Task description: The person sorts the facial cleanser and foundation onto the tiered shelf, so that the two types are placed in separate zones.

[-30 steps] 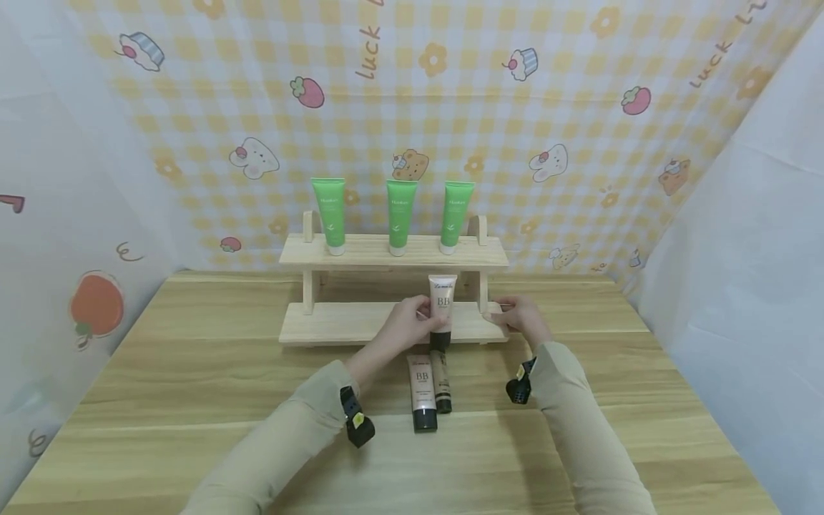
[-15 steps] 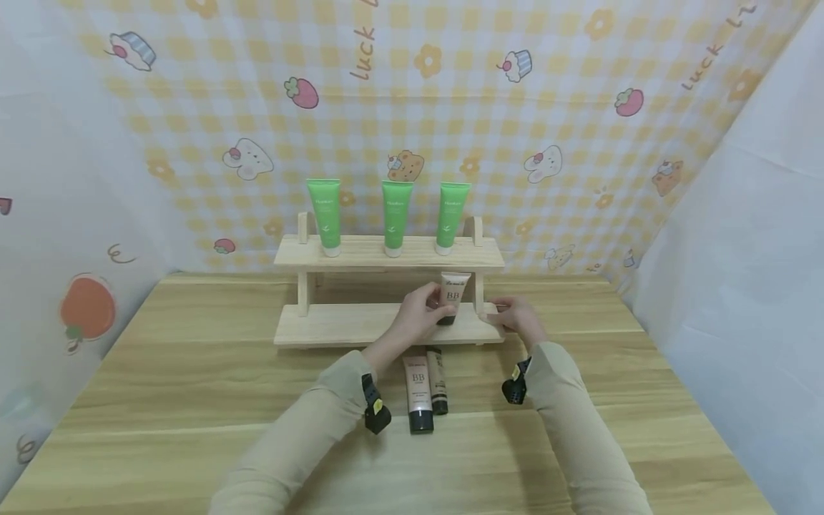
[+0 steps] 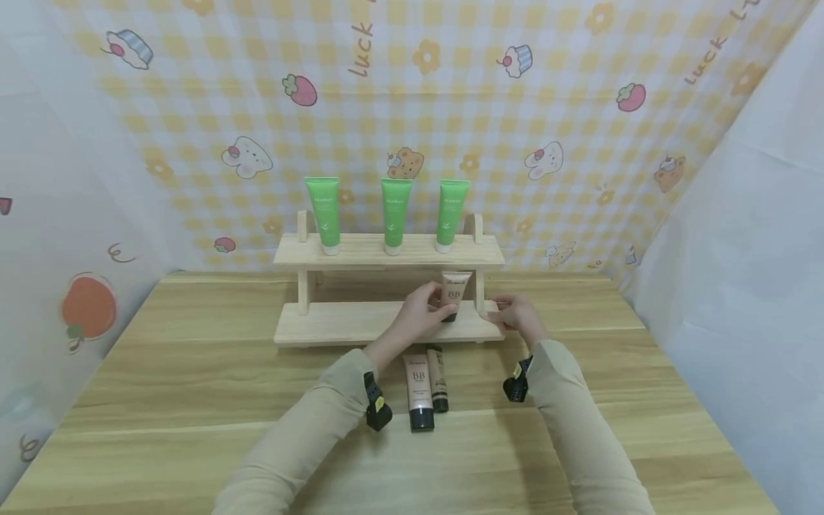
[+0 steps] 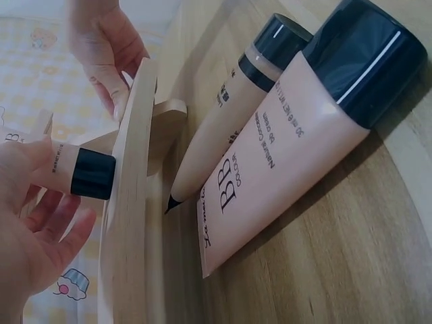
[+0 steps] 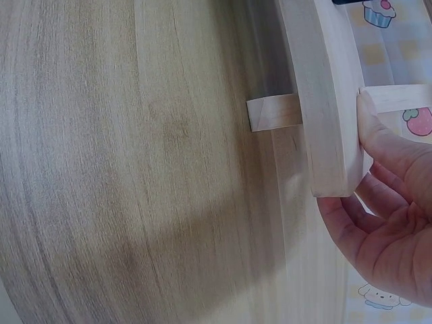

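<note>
hands (image 3: 417,316) (image 3: 517,317) grip a tube (image 3: 454,290) marked "bb" (left) and the wooden shelf (image 3: 347,321) (right).

Sleeves: long, plain pale beige cloth, my left sleeve (image 3: 299,433) and right sleeve (image 3: 582,429) alike; loose cuffs, soft creases along the forearms. My left hand (image 3: 417,316) and right hand (image 3: 518,319) are bare. Left wrist: black strap ending in a blocky black unit (image 3: 379,416), small yellow patch on it, on the side toward the right edge of the table (image 3: 154,400). Right wrist: matching black unit (image 3: 516,389), yellow patch too, toward the table's left edge. Finer markings too small to read.
</note>
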{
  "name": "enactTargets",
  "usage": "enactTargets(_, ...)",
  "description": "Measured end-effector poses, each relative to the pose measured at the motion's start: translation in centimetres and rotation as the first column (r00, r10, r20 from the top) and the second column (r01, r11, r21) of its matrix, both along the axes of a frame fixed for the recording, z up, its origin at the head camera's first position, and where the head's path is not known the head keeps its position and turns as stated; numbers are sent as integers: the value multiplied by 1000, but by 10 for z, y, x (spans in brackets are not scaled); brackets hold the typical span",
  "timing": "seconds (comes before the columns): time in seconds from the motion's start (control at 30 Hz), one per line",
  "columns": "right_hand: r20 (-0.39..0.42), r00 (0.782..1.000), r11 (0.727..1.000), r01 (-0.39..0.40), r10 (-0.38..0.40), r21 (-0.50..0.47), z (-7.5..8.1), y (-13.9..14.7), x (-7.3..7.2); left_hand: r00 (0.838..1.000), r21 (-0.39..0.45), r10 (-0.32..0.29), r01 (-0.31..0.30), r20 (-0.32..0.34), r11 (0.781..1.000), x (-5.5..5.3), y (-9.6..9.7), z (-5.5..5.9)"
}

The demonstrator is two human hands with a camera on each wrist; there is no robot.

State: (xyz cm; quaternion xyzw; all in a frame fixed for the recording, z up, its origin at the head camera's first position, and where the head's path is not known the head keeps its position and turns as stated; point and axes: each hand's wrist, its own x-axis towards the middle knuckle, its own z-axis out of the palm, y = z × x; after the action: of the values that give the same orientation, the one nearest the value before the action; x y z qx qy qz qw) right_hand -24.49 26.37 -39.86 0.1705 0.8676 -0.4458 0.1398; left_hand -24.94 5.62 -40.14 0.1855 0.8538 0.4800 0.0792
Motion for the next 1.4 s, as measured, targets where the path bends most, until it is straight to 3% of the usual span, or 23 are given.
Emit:
enactTargets(0.3,-14,1000,1000,-26,26,-9,2,2,2,1000,20,1,-1,26,1000,2,-6,-3)
enactTargets(0.6,9,1000,999,-15,16,-30,3,2,2,998,72,17,-21,56,997,13,-26,-4)
enactTargets(0.87,18,1000,999,-6,7,-37,3,1,1,994,69,28,-36,110,997,28,-47,-5)
enactTargets(1.17,33,999,999,-15,16,-39,5,-2,3,985,-28,-51,57,164,998,51,-67,-15)
enactTargets(1.3,22,1000,999,-22,23,-40,3,0,3,980,-64,-54,68,193,996,60,-71,-21)
enactTargets(1.4,16,999,999,-43,44,-18,3,0,4,967,-71,-48,68,250,995,66,-71,-26)
